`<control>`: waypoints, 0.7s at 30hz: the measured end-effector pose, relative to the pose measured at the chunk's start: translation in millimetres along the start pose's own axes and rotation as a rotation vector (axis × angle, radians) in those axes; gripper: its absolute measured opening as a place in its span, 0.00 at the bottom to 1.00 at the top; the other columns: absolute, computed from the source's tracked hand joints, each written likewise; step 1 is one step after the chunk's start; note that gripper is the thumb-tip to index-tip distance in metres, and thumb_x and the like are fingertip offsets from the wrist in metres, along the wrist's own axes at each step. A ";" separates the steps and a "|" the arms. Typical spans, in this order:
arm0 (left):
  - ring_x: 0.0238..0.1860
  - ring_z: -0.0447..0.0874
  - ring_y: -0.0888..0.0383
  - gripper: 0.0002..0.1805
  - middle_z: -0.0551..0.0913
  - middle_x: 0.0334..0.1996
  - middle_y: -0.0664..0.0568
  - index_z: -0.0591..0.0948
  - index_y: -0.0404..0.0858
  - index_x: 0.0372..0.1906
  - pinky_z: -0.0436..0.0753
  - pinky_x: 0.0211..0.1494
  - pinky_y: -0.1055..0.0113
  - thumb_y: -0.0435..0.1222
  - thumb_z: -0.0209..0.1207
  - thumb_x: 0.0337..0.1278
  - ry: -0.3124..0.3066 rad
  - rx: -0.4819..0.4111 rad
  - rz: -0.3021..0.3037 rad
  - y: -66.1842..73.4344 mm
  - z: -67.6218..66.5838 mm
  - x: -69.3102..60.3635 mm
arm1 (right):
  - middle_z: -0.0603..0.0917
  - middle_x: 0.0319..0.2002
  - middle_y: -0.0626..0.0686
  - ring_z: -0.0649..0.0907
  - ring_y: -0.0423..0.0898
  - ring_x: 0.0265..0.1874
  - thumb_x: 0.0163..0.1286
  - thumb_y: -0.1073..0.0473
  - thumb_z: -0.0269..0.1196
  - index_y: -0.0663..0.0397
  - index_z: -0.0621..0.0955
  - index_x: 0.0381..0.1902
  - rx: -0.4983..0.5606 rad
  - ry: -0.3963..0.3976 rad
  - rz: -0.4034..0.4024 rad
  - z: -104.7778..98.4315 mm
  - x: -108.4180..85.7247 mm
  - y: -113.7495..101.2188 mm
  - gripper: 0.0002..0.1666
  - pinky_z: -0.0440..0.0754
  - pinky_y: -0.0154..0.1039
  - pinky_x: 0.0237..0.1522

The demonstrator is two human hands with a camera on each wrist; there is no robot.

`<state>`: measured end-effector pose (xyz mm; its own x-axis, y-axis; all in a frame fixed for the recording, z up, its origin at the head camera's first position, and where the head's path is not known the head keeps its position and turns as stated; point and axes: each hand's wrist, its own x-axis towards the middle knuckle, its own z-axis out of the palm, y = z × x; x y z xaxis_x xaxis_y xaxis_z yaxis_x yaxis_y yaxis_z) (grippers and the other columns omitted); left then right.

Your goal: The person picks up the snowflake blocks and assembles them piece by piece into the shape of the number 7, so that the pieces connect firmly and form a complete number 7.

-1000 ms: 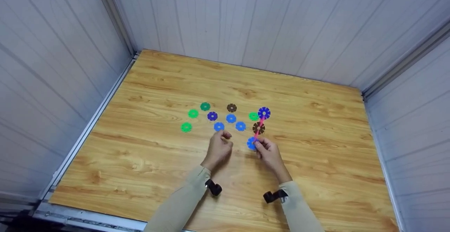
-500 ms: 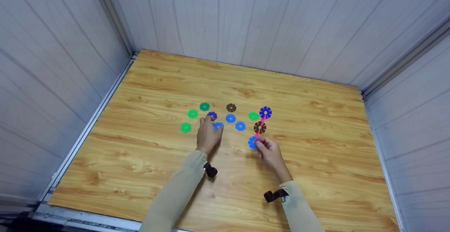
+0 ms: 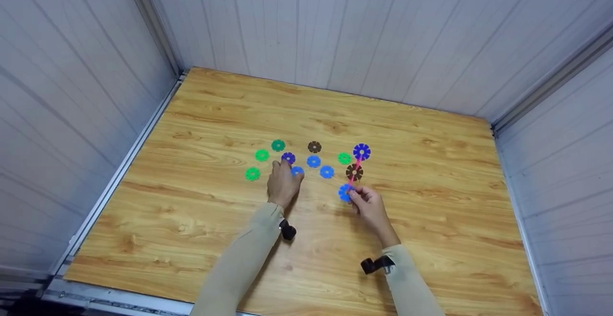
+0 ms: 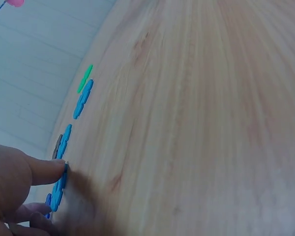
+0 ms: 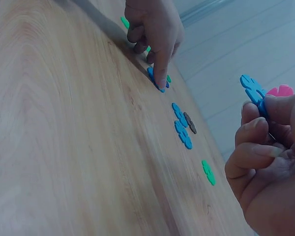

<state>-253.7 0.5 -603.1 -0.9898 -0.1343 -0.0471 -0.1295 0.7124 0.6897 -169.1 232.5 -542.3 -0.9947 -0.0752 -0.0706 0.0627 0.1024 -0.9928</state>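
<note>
A chain of notched plastic discs is held up above the table [image 3: 431,201] by the right hand [image 3: 369,208], thumb and fingers pinching its near end; three of its discs face up, one dark blue disc [image 3: 361,146] at the far end, one brown disc [image 3: 348,172] midway and one light blue disc [image 3: 343,193] at the grip; two pink pieces [image 3: 352,180] show edge-on between them.

Nine loose discs lie flat to the left of the chain; three are light blue [image 3: 313,165], three light green [image 3: 262,158], one teal [image 3: 278,148], one dark blue [image 3: 288,154] and one brown [image 3: 314,150]; one light green disc lies just beside the chain, the others farther left.

The left hand [image 3: 283,183] reaches down over the leftmost light blue loose disc, fingers bent, thumb at its edge; whether it grips the disc, I cannot tell.

Both arms wear beige sleeves [image 3: 242,256] and black wrist cameras [image 3: 288,231]; pale panelled walls [image 3: 373,28] stand on three sides of the table.
</note>
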 end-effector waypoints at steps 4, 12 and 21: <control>0.34 0.80 0.46 0.20 0.71 0.44 0.42 0.77 0.33 0.48 0.82 0.36 0.52 0.40 0.68 0.58 -0.014 -0.027 0.005 0.8 -1.0 -1.9 | 0.77 0.22 0.57 0.73 0.44 0.18 0.73 0.71 0.56 0.73 0.76 0.33 0.011 0.010 -0.004 1.1 -2.2 -4.8 0.08 0.71 0.30 0.20; 0.38 0.84 0.46 0.16 0.82 0.41 0.42 0.74 0.36 0.49 0.82 0.38 0.52 0.34 0.66 0.61 -0.032 -0.079 0.090 -2.1 -2.9 -8.9 | 0.78 0.24 0.63 0.73 0.44 0.17 0.74 0.71 0.56 0.69 0.77 0.34 0.029 0.002 0.001 -4.2 6.1 14.0 0.07 0.70 0.30 0.18; 0.37 0.83 0.53 0.10 0.84 0.38 0.47 0.81 0.35 0.48 0.82 0.41 0.58 0.32 0.62 0.65 -0.097 -0.239 0.156 3.9 -2.7 -19.6 | 0.79 0.23 0.54 0.73 0.41 0.16 0.74 0.66 0.58 0.67 0.79 0.36 0.012 0.051 -0.007 -9.9 9.5 23.0 0.08 0.70 0.30 0.17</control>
<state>-234.7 4.1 -597.6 -0.9992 0.0389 0.0120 0.0310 0.5354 0.8440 -177.9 243.9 -564.8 -0.9979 -0.0257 -0.0588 0.0562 0.0903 -0.9943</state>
